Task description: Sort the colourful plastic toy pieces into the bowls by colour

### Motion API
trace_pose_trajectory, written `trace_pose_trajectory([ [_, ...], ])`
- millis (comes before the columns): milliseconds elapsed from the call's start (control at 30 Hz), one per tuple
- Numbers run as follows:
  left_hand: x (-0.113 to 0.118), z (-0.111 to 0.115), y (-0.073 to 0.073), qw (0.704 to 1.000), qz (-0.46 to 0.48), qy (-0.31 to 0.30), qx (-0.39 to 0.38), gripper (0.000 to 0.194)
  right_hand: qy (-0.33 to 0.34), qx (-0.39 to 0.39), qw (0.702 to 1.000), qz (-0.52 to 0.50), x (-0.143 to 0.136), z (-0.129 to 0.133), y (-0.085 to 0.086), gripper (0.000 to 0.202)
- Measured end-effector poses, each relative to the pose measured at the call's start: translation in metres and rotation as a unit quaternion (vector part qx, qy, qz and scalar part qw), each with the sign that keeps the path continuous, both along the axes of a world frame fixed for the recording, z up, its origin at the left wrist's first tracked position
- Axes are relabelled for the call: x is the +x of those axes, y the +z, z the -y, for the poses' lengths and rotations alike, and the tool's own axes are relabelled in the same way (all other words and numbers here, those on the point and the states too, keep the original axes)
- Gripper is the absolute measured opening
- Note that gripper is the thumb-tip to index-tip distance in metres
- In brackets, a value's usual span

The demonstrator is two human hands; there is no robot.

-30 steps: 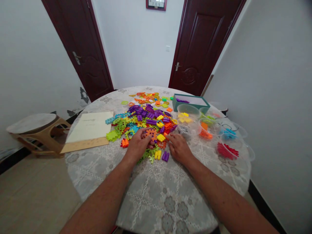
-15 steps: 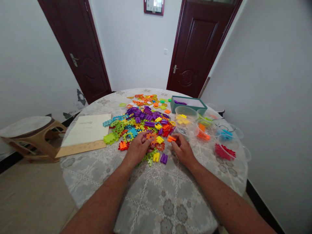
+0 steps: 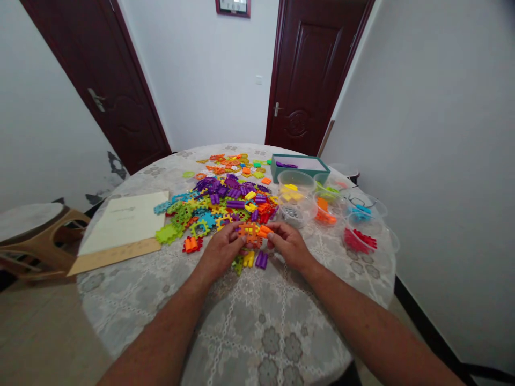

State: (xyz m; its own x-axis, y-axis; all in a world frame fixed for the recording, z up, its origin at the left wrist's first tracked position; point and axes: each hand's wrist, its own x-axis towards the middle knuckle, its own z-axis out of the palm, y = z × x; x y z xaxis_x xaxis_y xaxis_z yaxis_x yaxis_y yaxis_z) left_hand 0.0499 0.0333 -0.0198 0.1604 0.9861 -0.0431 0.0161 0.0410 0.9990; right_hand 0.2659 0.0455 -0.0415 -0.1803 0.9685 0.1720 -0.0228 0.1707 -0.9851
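Note:
My left hand (image 3: 226, 247) is closed on a flat orange plastic building piece (image 3: 250, 234) with notched edges. Between the thumb and fingers of my right hand (image 3: 288, 244) is a small bright-orange connector (image 3: 264, 231), touching or nearly touching the right edge of that piece. Just below the hands, a yellow connector (image 3: 249, 259) and a purple connector (image 3: 262, 260) lie on the tablecloth, beside a green piece (image 3: 237, 265). Behind the hands spreads a heap of mixed pieces, with purple ones (image 3: 217, 185) on top and lime-green ones (image 3: 181, 212) to the left.
Clear plastic tubs (image 3: 298, 185) with sorted pieces stand at the right, near a green box (image 3: 301, 169). An open notebook (image 3: 124, 222) lies at the left of the round table (image 3: 225, 332). A wooden stool (image 3: 44, 236) stands beyond the table's left edge.
My right hand has brought the orange connector left against the flat orange piece in my left hand. The camera view has turned slightly right.

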Motion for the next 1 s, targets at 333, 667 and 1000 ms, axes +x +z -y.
trace_pose_trajectory([
  [333, -0.001, 0.001, 0.007, 0.999, -0.037, 0.013, -0.001, 0.055, -0.243, 0.305, 0.885, 0.255, 0.046, -0.008, 0.042, 0.022],
  [667, 0.004, 0.006, 0.013, 0.999, -0.019, 0.002, -0.033, 0.06, -0.425, 0.334, 0.717, 0.44, 0.124, -0.057, 0.042, 0.042],
  [1000, -0.001, 0.009, 0.013, 0.994, -0.033, -0.085, 0.054, 0.065, -0.108, 0.239, 0.928, 0.266, 0.028, 0.003, 0.038, 0.027],
])
